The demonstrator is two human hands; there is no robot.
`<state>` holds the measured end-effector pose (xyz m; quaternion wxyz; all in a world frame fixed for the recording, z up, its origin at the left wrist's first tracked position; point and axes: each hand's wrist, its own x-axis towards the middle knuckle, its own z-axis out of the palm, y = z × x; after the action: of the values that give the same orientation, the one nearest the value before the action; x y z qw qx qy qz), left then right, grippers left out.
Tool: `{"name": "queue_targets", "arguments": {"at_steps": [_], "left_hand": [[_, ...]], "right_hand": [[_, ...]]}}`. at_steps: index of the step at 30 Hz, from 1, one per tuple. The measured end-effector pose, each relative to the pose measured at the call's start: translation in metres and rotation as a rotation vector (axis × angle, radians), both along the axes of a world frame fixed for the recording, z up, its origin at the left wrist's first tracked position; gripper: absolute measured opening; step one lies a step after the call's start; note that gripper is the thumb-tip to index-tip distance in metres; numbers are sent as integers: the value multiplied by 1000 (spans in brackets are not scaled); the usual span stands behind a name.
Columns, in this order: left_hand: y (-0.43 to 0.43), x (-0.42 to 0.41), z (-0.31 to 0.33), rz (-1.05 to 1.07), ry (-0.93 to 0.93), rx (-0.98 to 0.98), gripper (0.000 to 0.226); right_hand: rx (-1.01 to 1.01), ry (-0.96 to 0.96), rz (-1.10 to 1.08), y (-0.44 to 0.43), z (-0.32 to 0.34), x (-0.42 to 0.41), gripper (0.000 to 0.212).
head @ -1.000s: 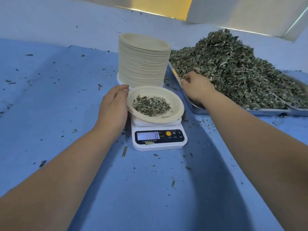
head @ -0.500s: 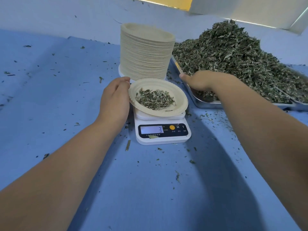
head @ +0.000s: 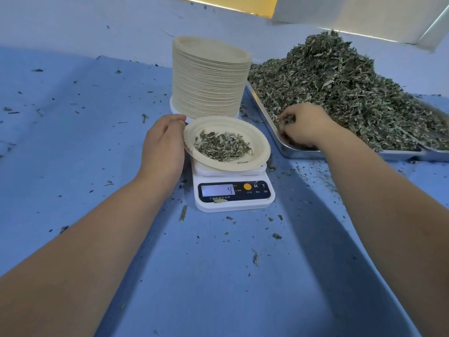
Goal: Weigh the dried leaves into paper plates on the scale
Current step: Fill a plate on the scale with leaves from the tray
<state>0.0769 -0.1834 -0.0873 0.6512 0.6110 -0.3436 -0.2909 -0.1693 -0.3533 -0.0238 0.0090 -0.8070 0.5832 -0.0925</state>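
left hand (head: 165,144): at the left rim of the paper plate (head: 258,144), fingers curved against the edge, thumb hidden, so can't tell if it grips or only touches
paper plate sits on the scale (head: 234,199), centre of the counter (head: 73,147), looks slightly tilted with its near-right side lower. small portion (head: 222,147) of leaf in its middle
scale display reads 4, one leaf scrap lying on its front panel
right hand (head: 303,125): in the near-left corner of the metal tray (head: 298,153), fingers curled down, pinching a tuft of dried leaves (head: 340,88)
dried leaves heaped high in the tray, right of the scale and further back. pile fills most of the tray and runs off the right edge of view
plate stack (head: 209,79): tall, upright, just behind the scale, touching or nearly touching the tray's left side
leaf crumbs scattered over the blue counter, densest around the scale and along the tray's near edge
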Motion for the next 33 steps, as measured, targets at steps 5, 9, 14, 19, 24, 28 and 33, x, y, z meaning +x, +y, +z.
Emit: {"name": "queue_targets", "arguments": {"at_steps": [5, 9, 14, 19, 24, 28, 33], "left_hand": [[0, 1, 1, 5, 12, 2, 40], [1, 0, 1, 11, 15, 5, 38], [3, -1, 3, 7, 29, 16, 35], [2, -1, 3, 2, 37, 22, 31], [2, -1, 2, -2, 4, 17, 31], [4, -2, 2, 0, -14, 15, 31], [3, -2, 4, 9, 0, 20, 34]], "right_hand": [[-147, -154, 0, 3, -3, -7, 23], [-175, -138, -25, 4, -1, -8, 24], [-269, -233, -13, 10, 2, -7, 29], [-385, -361, 45, 21, 17, 5, 27], [-419, -485, 197, 41, 31, 29, 25], [-379, -519, 353, 63, 31, 59, 25], [-149, -348, 512, 77, 22, 88, 23]]}}
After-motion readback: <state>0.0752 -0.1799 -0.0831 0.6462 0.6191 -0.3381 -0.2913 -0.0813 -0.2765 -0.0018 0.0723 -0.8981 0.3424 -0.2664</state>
